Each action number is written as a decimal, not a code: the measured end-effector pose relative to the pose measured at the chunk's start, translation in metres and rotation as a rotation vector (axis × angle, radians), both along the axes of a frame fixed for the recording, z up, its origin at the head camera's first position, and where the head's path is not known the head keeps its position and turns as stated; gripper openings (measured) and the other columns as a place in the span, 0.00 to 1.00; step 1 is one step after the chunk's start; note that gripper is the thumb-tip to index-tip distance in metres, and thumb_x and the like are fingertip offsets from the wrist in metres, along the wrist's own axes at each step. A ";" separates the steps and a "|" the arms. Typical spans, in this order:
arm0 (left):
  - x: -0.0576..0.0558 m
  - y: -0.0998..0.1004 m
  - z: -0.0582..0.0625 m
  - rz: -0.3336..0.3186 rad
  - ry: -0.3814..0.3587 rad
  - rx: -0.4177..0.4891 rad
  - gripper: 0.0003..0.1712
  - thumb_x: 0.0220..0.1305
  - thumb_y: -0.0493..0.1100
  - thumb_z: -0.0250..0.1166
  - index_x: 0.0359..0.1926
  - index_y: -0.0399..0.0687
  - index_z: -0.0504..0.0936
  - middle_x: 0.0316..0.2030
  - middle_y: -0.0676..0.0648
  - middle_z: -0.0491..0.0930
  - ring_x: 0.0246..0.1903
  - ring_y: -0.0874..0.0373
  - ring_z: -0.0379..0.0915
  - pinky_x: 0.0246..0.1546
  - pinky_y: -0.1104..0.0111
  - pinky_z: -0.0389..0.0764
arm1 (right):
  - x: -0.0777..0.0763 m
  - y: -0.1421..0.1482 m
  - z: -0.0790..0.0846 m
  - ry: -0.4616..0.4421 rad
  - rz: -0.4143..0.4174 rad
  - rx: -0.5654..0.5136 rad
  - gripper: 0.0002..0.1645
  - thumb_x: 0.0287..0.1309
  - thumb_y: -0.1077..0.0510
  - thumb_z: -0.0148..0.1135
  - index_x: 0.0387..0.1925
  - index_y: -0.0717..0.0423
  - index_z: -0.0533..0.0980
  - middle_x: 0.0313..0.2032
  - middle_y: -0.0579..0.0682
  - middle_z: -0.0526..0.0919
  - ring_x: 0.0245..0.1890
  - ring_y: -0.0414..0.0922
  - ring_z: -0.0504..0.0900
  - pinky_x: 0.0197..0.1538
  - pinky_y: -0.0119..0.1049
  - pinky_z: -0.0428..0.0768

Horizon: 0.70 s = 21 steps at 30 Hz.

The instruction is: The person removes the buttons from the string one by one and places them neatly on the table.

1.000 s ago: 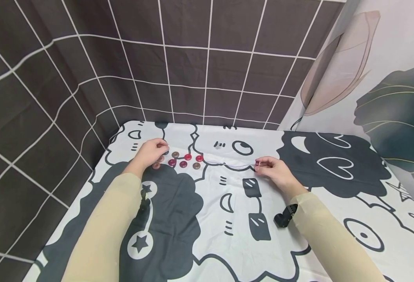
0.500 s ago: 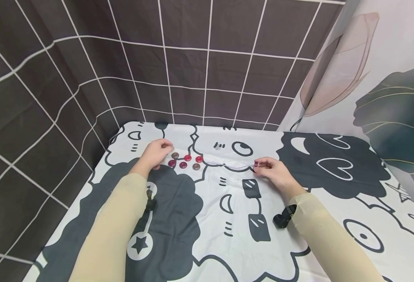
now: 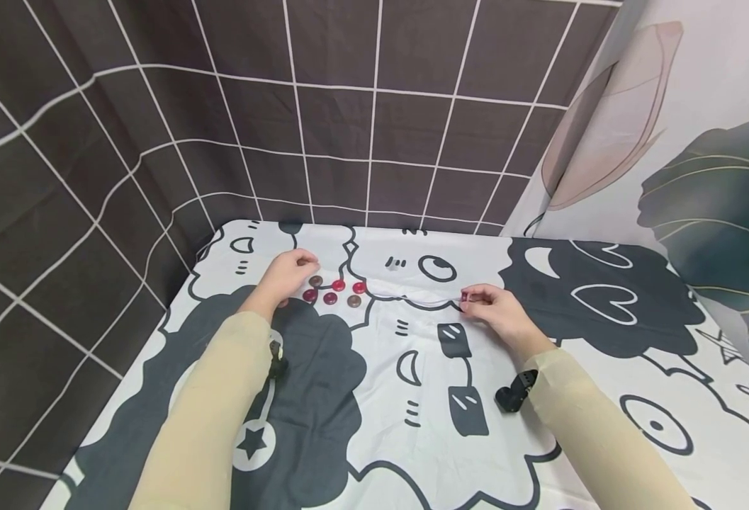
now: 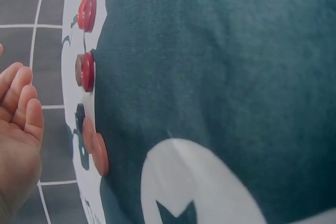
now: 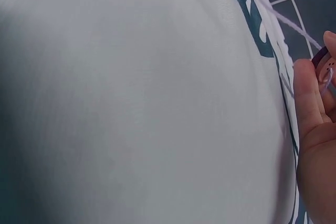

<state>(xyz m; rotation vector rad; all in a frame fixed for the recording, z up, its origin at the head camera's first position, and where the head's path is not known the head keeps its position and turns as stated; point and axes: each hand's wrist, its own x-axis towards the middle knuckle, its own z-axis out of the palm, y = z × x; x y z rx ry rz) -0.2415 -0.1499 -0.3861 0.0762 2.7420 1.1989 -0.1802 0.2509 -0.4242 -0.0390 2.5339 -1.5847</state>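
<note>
My right hand [image 3: 498, 308] pinches a round reddish button [image 5: 324, 69] at the right of the cloth. A lilac cord [image 5: 294, 26] passes through the button's holes and trails off leftward. My left hand [image 3: 285, 276] hovers over the left end of a group of buttons, thumb and index finger close together in the head view; I cannot tell whether they hold anything. Bright red buttons [image 3: 339, 285], dark red buttons [image 3: 330, 298] and brown buttons [image 3: 353, 301] lie beside it. In the left wrist view, salmon buttons [image 4: 100, 154] and a dark button [image 4: 80, 115] lie near the fingers.
A black-and-white cartoon cloth [image 3: 400, 439] covers the table. Behind it hangs a dark curtain [image 3: 329, 120] with white grid lines, and a leaf-print curtain [image 3: 712, 205] hangs at the right. Black wrist cameras [image 3: 513, 395] sit on both wrists.
My left hand has moved a little to the right, now covering the salmon and dark buttons in the head view. The right hand stays almost still with its button.
</note>
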 end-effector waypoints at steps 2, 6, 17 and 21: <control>0.000 0.001 0.002 0.004 -0.007 -0.002 0.20 0.64 0.52 0.54 0.54 0.51 0.75 0.55 0.47 0.73 0.47 0.49 0.69 0.17 0.56 0.74 | 0.000 -0.001 0.000 0.000 -0.002 -0.004 0.27 0.56 0.58 0.65 0.55 0.67 0.71 0.42 0.55 0.78 0.35 0.37 0.78 0.38 0.26 0.75; -0.001 0.002 0.004 0.007 -0.017 -0.007 0.21 0.63 0.53 0.54 0.55 0.52 0.75 0.55 0.48 0.72 0.46 0.48 0.69 0.15 0.55 0.74 | 0.000 -0.002 0.001 0.005 0.002 -0.018 0.28 0.55 0.57 0.66 0.55 0.66 0.72 0.42 0.54 0.78 0.35 0.37 0.80 0.39 0.26 0.76; -0.004 0.008 0.006 -0.028 0.019 -0.003 0.20 0.64 0.51 0.54 0.54 0.49 0.76 0.52 0.46 0.75 0.49 0.50 0.69 0.38 0.54 0.77 | 0.001 -0.002 0.001 0.027 0.011 -0.029 0.27 0.54 0.57 0.66 0.53 0.66 0.72 0.40 0.54 0.78 0.35 0.37 0.80 0.40 0.27 0.77; -0.004 0.010 0.004 -0.051 0.054 0.015 0.19 0.65 0.48 0.55 0.53 0.45 0.76 0.51 0.44 0.76 0.52 0.49 0.70 0.56 0.56 0.68 | 0.000 -0.002 0.001 0.022 0.015 -0.024 0.28 0.54 0.56 0.66 0.54 0.66 0.72 0.41 0.54 0.78 0.35 0.37 0.80 0.40 0.27 0.77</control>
